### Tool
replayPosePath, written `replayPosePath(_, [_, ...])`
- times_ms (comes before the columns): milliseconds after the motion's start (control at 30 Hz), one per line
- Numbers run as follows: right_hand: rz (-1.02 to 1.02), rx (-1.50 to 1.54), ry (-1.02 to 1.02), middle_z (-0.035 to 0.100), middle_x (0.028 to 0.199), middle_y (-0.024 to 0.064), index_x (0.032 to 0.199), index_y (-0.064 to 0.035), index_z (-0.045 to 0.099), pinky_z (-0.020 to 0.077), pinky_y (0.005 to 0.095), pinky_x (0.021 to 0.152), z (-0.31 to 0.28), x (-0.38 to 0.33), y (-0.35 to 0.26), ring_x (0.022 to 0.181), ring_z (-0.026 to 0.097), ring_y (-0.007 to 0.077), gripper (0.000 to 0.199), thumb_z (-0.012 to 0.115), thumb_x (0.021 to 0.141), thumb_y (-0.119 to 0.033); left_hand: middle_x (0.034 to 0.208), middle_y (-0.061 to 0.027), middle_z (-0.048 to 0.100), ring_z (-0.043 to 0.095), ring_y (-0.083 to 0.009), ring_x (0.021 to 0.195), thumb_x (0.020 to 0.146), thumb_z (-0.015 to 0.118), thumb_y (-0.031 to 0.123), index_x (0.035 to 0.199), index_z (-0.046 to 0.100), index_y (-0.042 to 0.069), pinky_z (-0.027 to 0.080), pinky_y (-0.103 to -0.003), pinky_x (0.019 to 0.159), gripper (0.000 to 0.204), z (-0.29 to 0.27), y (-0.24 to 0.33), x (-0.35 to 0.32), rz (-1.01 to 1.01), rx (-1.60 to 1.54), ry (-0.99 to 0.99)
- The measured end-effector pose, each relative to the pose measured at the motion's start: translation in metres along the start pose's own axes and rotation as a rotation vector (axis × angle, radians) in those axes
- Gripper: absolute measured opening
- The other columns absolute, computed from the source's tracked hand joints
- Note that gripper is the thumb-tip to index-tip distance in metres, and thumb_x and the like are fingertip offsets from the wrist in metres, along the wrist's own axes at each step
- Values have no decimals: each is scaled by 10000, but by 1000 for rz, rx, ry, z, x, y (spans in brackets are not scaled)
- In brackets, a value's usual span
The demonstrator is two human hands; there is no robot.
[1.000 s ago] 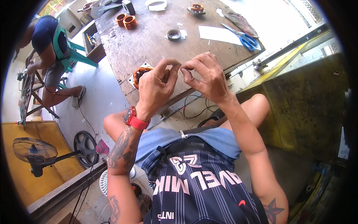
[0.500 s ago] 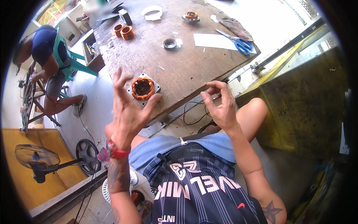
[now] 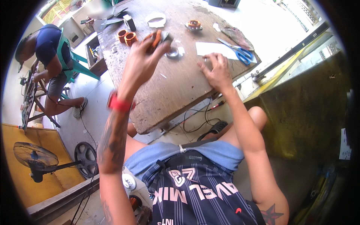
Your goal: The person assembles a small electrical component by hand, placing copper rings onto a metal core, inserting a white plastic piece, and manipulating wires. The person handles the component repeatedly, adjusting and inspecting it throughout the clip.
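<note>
My left hand [image 3: 144,62] grips a stator [image 3: 156,38] with orange-copper windings, lifted and tilted above the table's left half. Motion blur softens its outline. My right hand [image 3: 216,73] is low over the wooden tabletop [image 3: 180,86], thumb and fingers apart and bent, holding nothing that I can see. Close to its fingertips lie a thin pale sliver [image 3: 205,59] and a white sheet of paper [image 3: 213,48]. A roll of tape [image 3: 173,53] sits just beyond the left hand's thumb, with pale scraps beside it.
Two copper coils [image 3: 130,38], a white ring [image 3: 156,20] and another wound stator [image 3: 194,25] stand farther back. Blue-handled scissors [image 3: 243,55] lie across the paper at right. A person [image 3: 48,47] works at far left, beside a green chair [image 3: 71,60]. A fan [image 3: 35,155] stands lower left.
The stator that lay at the table's near edge is now in my left hand, raised and carried away from me. My right hand has moved forward from the edge over the tabletop.
</note>
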State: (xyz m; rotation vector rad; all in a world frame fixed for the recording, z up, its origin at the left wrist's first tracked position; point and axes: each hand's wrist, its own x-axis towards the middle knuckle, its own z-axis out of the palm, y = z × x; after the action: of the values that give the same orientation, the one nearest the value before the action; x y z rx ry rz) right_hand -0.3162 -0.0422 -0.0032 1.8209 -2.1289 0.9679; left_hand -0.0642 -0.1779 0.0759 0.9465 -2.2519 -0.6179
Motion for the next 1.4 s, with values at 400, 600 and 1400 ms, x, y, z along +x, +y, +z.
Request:
replayPosePath(400, [103,46,-92,617,1204,153,1155,-57,716,450,476,1074,3,6,6,1190,563,333,402,660,991,-420,1078,-246,762,706,-420,1015,939,664,600,1147,796,57,541,-470,959,597,127,-80,207,92,547,85])
replayPosePath(600, [95,42,-82,618,1178,133,1165,-70,688,450,472,1055,4,5,8,1155,567,313,271,616,958,-230,1235,-208,738,705,-314,1138,883,800,396,1341,686,27,529,-406,1002,599,83,-92,220,-76,157,-510])
replayPosePath(1400, [143,28,-74,615,1215,119,1157,-89,698,460,457,1066,5,5,2,1186,560,313,284,648,911,-221,1131,-331,715,708,-441,1058,1025,512,187,1496,531,94,539,-484,954,480,121,-98,251,66,280,-418])
